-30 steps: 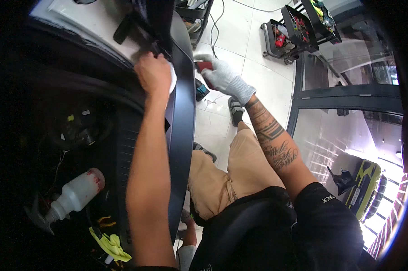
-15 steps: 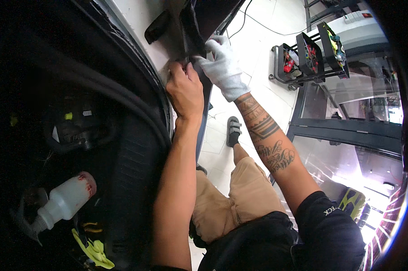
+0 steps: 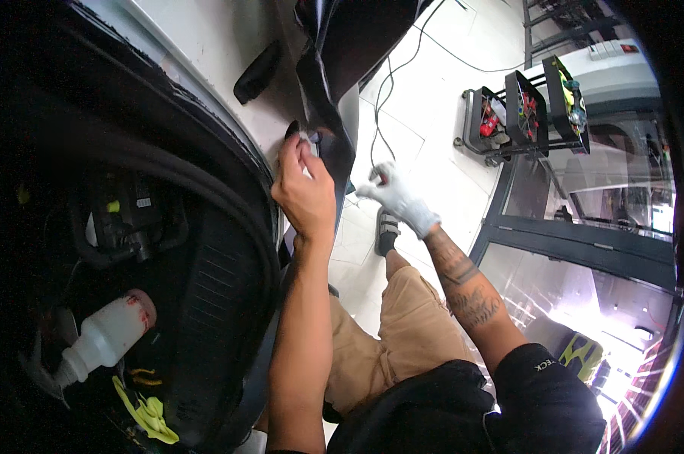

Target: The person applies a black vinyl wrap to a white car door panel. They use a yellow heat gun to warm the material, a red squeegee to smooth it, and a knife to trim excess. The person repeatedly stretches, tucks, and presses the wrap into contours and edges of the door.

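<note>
My bare left hand (image 3: 306, 193) is raised at the edge of a glossy black sheet (image 3: 331, 113), fingers curled in a pinch. A small dark tip (image 3: 292, 129) shows at its fingertips; what they hold is unclear. My right hand (image 3: 402, 200), in a white knitted glove, is apart from the sheet over the floor, its thumb stretched out and its other fingers curled. A small dark reddish patch shows between them, too blurred to name. The sheet hangs beside a white vehicle body panel (image 3: 213, 53), on which a black elongated piece (image 3: 257, 73) sits.
In the dark vehicle interior at left lie a white spray bottle (image 3: 107, 333) and a yellow-green glove or cloth (image 3: 147, 412). A three-tier black tool cart (image 3: 523, 113) stands at the far right near glass doors (image 3: 584, 238). Black cables (image 3: 391, 83) cross the white tiled floor (image 3: 425, 98).
My right hand has left the black sheet and moved down and to the right. My left hand has shifted slightly lower in view. More of the sheet shows.
</note>
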### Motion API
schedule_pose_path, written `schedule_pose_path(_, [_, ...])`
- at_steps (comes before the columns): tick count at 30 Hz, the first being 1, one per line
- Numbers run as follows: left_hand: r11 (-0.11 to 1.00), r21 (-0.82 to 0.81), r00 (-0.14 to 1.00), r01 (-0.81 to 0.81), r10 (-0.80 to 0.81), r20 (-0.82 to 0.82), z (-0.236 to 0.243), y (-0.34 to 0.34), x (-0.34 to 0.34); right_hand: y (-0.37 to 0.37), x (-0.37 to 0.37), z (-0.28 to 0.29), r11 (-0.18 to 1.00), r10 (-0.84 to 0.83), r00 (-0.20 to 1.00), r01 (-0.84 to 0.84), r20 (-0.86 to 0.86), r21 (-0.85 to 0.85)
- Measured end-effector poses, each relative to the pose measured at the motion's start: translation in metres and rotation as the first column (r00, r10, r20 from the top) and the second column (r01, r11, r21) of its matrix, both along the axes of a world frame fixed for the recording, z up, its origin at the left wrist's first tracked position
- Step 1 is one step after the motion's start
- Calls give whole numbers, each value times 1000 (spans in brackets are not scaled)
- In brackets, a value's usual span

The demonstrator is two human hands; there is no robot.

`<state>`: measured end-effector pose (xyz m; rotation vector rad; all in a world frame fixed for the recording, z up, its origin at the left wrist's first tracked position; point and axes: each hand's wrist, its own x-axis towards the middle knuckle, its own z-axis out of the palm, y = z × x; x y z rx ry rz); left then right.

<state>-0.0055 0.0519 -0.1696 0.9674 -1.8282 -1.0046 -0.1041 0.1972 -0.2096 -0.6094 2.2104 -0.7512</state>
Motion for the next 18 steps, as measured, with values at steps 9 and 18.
schedule_pose_path(9, [945, 260, 979, -197, 176, 102, -12, 92, 130, 128, 15, 6, 995, -27, 915, -14, 403, 100])
schedule_pose_path(18, [525, 170, 536, -834, 697, 476, -8, 310, 303, 119, -81, -39, 583, 784, 599, -800, 162, 137])
